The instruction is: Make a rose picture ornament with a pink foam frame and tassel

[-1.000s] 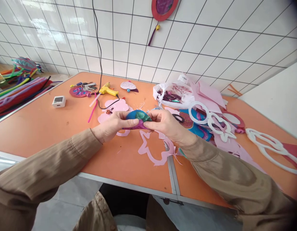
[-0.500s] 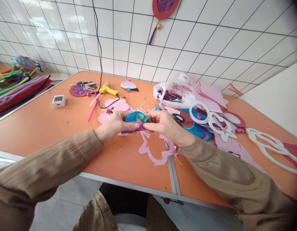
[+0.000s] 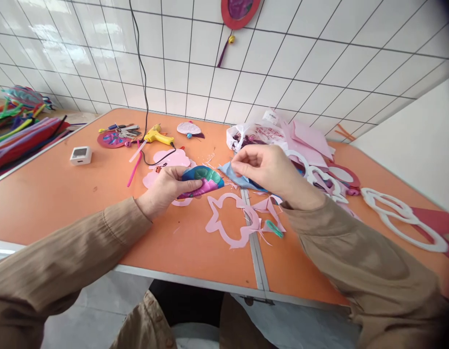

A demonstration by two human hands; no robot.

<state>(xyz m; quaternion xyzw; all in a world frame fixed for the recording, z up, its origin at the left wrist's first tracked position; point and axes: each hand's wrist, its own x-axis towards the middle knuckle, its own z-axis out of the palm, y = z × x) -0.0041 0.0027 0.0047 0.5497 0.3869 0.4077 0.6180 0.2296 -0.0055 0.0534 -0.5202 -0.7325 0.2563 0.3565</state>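
My left hand [image 3: 165, 188] grips a small layered craft piece [image 3: 201, 179], blue and green on top with a purple edge, just above the orange table [image 3: 64, 194]. My right hand [image 3: 270, 169] hovers to the right of that piece, apart from it, fingers curled in a pinch; whether anything is between the fingertips I cannot make out. Below and between the hands lies a pink cut-out outline scrap [image 3: 232, 220]. A light blue sheet [image 3: 239, 178] lies under my right hand.
A yellow glue gun [image 3: 158, 136] with its black cord lies at the back, near a small white box [image 3: 80, 155], pink sticks and a round red craft disc [image 3: 111, 139]. White foam rings [image 3: 402, 215], pink sheets and a plastic bag [image 3: 253, 135] crowd the right. Coloured pipe cleaners [image 3: 17, 135] lie far left.
My right hand has let go of the craft piece and lifted away to the right. The left hand still holds the piece. The view shifted slightly right.
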